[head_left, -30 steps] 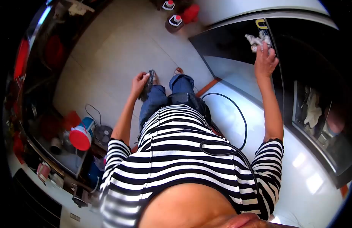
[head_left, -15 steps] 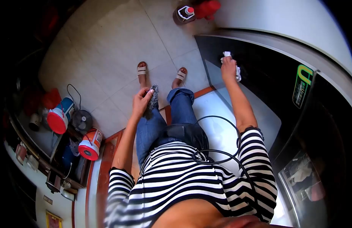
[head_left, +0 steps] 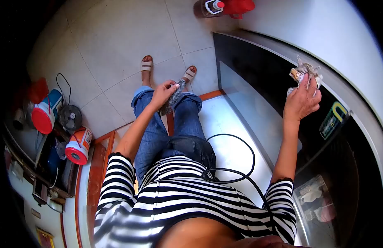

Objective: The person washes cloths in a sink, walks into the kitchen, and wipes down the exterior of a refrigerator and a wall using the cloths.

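My left hand (head_left: 161, 95) is closed around a dark grey, shaggy cloth (head_left: 177, 94), which hangs over my lower legs. On the other side, my right hand (head_left: 301, 102) grips a crumpled whitish rag (head_left: 309, 71) with a brownish patch showing. That rag is by the upper edge of a glossy black panel (head_left: 257, 60); whether it touches the surface I cannot tell. A green and yellow sticker (head_left: 333, 120) sits on the panel just below my right hand.
A dark bottle with a red cap (head_left: 208, 8) and a red container (head_left: 237, 7) stand on the tiled floor (head_left: 117, 45). To the left are two paint-style buckets (head_left: 44, 118) and a small fan (head_left: 70, 118). A black cable (head_left: 253, 155) loops beside my waist.
My right hand has moved right and nearer along the panel to its upper edge, carrying the rag, which now shows its stained side. My left hand still holds the grey cloth. The view has shifted.
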`<action>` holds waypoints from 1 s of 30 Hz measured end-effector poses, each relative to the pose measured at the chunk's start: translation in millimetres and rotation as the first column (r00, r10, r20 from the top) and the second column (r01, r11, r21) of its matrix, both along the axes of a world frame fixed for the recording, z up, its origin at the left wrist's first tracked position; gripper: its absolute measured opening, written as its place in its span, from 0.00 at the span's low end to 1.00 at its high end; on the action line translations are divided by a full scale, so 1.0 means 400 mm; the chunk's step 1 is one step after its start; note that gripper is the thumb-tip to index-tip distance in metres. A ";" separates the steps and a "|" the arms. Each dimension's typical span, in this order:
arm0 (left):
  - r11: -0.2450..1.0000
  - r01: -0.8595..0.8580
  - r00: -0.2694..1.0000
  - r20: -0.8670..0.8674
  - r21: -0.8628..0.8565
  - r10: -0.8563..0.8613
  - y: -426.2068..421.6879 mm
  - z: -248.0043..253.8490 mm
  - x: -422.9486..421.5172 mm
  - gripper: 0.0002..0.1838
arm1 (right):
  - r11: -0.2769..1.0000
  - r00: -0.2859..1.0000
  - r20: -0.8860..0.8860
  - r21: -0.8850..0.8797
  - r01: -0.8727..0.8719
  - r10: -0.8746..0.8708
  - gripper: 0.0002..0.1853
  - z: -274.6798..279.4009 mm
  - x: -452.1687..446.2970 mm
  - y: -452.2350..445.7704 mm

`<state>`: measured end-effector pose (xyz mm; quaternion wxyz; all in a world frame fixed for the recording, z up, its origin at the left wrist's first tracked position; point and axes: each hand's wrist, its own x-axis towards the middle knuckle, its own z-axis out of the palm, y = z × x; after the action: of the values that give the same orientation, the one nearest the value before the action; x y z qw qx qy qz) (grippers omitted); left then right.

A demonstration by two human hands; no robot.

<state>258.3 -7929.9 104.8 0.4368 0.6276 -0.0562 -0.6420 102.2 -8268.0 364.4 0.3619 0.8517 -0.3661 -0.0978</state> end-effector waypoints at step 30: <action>0.862 -0.349 0.873 -0.206 0.367 0.441 -0.064 -0.683 -0.203 0.11 | 0.855 0.810 -0.459 0.509 -0.097 0.365 0.13 -1.744 0.005 -0.090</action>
<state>177.2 -7955.7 -168.5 0.4566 0.5891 0.2424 -0.6210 104.0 -8304.0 -333.0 0.2460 0.8889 -0.1053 -0.3718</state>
